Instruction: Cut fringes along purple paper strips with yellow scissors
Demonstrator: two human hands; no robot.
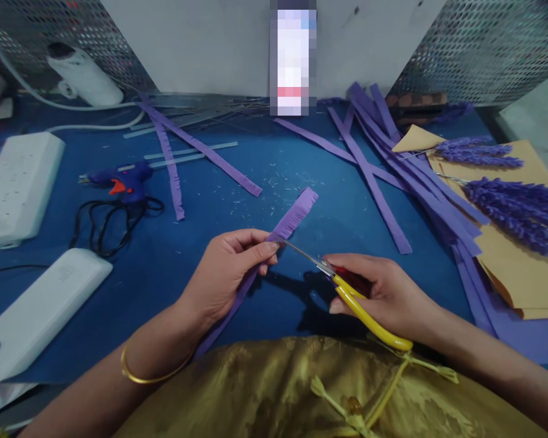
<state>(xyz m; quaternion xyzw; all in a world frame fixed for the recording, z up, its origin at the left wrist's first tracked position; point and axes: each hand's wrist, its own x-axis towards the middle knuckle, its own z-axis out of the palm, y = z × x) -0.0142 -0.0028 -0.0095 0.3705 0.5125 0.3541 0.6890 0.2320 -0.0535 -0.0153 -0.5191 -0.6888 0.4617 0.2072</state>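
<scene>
My left hand (226,267) pinches a purple paper strip (293,219) whose far end is cut into a fringe. The strip rises up and to the right from my fingers, and its other end trails back under my wrist. My right hand (383,295) grips yellow-handled scissors (347,292). Their thin blades point left and meet the strip right at my left fingertips. Both hands hover just above the blue table (265,176).
Loose purple strips (374,182) lie across the table. Finished purple paper flowers (516,207) rest on brown paper (525,267) at right. A blue glue gun (123,182) with black cord, glue sticks (192,152) and white power strips (18,182) sit at left.
</scene>
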